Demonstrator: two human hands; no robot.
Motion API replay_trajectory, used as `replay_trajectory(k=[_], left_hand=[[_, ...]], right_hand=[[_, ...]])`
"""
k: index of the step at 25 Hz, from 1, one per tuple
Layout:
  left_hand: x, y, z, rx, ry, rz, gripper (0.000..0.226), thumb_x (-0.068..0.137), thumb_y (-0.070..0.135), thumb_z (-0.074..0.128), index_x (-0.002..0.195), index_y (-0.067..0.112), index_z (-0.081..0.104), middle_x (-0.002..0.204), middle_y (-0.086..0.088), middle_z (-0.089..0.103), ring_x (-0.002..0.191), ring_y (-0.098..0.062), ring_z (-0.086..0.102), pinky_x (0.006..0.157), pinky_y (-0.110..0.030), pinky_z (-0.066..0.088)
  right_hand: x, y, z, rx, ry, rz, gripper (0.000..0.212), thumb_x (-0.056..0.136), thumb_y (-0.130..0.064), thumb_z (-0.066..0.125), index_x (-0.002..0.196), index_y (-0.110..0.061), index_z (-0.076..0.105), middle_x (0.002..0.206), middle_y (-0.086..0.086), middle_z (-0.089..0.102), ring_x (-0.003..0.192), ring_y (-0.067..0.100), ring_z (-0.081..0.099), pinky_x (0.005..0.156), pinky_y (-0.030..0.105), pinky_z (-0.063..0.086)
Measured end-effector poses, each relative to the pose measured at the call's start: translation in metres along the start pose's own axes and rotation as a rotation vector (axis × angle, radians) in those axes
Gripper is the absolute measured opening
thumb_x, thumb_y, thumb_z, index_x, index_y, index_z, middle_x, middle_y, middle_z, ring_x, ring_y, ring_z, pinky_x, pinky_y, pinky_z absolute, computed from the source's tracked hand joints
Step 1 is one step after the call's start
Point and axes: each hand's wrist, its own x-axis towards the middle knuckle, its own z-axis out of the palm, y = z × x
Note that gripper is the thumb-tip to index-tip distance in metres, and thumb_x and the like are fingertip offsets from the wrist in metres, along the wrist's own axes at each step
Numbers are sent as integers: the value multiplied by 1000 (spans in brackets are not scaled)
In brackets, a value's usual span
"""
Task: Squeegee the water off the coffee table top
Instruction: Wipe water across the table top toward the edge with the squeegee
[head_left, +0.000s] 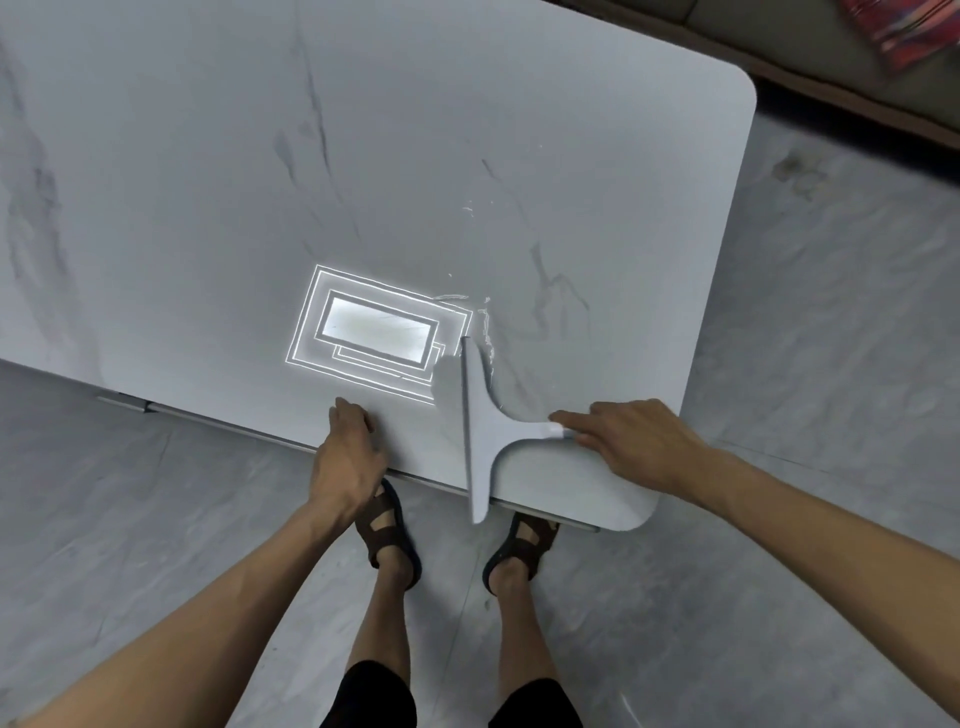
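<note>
Squeegee, pale grey plastic, T-shaped (480, 431), lies on the near right part of the white marble-look table with grey veining (208, 182). Blade long axis runs roughly 12 to 6 o'clock; its near end overhangs the near table edge, above the floor. Handle stem leaves the blade at mid-length and points toward 3 o'clock, so the working edge faces 9 o'clock.

Right hand (634, 441) sits at the end of the handle, at 3 o'clock from the blade. Its fingers (571, 418) are extended over the stem tip and closed on it; thumb side not visible, so exact grip underneath cannot be told.

Left hand (348, 457) rests at the near table edge, at 9 o'clock from the blade and apart from it. Fingers curled together, tips pressed on the tabletop, holding nothing.

Thin water streaks (480, 312) glint just beyond the far blade end, at 12 o'clock, with a smaller trace further up. Bright rectangular ceiling-light reflection (374, 332) lies on the tabletop at 10 o'clock from the blade, touching its far end in view.

Person stands at the near edge in dark brown strap sandals (389, 530) on grey marbled floor tiles (779, 571).
</note>
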Motion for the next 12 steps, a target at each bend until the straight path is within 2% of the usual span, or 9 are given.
replay_trajectory(k=[3,7,10,12], left_hand=[[0,8,4,30,22,6,21,79,-6,49,93,7,42,96,-12,46,78,-36,55,60,-40,42],[1,2,1,-9,62,-34,26,79,-1,47,99,15,43,85,-6,58,74,-32,58,65,-40,51],[5,-7,-7,-64,117,-61,29,78,-4,47,98,17,43,85,-8,60,73,-30,57,63,-37,47],[9,-18,-16,-98,166,-102,30,78,-5,47,97,18,42,87,-7,59,73,-28,55,63,-34,41]], right_hand=[[-33,35,-10,-13,-13,90,40,98,-49,21,135,-49,36,89,-7,60,80,19,64,61,31,45],[-56,49,-18,-100,0,121,36,99,-45,28,133,-46,40,82,-8,57,69,15,61,52,28,36],[-48,30,-25,-156,21,66,42,98,-49,18,134,-46,40,81,-9,58,64,14,60,48,27,35],[-19,4,-27,-129,47,-45,46,99,-49,14,134,-43,43,81,-8,58,63,16,60,47,28,34]])
